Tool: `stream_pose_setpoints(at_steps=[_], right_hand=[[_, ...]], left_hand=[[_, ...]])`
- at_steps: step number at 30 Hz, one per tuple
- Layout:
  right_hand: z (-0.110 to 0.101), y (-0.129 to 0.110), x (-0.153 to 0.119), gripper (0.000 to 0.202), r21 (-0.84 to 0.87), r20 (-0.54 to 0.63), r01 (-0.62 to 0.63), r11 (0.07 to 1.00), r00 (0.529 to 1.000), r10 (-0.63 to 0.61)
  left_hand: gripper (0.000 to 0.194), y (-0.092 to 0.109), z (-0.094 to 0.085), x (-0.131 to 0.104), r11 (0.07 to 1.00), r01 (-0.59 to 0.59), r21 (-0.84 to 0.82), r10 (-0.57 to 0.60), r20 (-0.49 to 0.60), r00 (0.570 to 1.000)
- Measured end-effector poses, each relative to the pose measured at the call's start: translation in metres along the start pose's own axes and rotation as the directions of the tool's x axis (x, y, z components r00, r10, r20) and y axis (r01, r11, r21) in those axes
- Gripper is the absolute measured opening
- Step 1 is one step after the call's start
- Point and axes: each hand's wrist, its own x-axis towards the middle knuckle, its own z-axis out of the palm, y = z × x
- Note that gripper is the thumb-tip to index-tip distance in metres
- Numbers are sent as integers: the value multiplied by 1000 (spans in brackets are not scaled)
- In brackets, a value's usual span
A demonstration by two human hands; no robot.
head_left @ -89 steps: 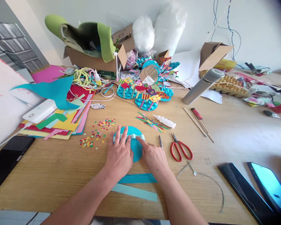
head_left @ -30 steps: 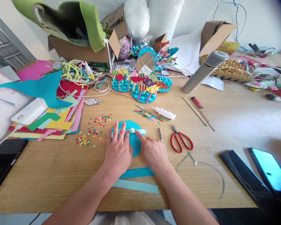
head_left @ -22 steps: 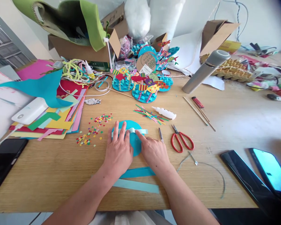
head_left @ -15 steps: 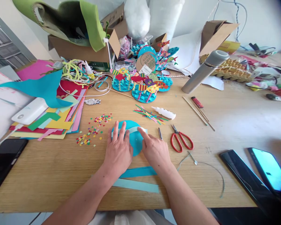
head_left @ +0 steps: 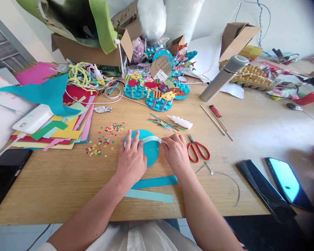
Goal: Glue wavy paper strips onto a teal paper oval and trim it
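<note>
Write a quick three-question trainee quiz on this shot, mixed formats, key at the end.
1. True or false: the left hand rests on the blue disc with its fingers spread.
2. Choose one. The right hand pinches:
A. a phone
B. one end of a pale strip
C. the white bottle
3. Fill in: the scissors have ____ handles and lie to the ____ of the right hand.

Key: 1. True. 2. B. 3. Red; right.
</note>
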Motion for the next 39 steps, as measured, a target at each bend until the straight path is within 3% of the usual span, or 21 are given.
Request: stream_pose_setpoints(at_steps=[9,16,20,26,31,39], right_hand=[[7,5,4,30,60,-20,-49,997,999,50],[6,8,7,31,69,-8,-103,992,995,104],[5,9,9,31,88,7,-101,991,995,101],[7,10,11,30,135,18,-112,985,994,111],[8,11,11,32,161,-6,-125,979,992,127],[9,9,12,31,210,-30,-89,974,995,97]], left_hand=[[37,-3,-2,3,999,-5,-32,4,-31,1000],[39,-7,-8,7,994,-56,-91,41,-156,987],[37,-6,-14,22,973,-118,-198,96,-118,988],[34,-2,1,45,942,-218,-255,204,-79,976],[26,-6,12,50,949,-219,-226,198,-114,974],[27,-10,15,49,960,-223,-172,195,-164,967]])
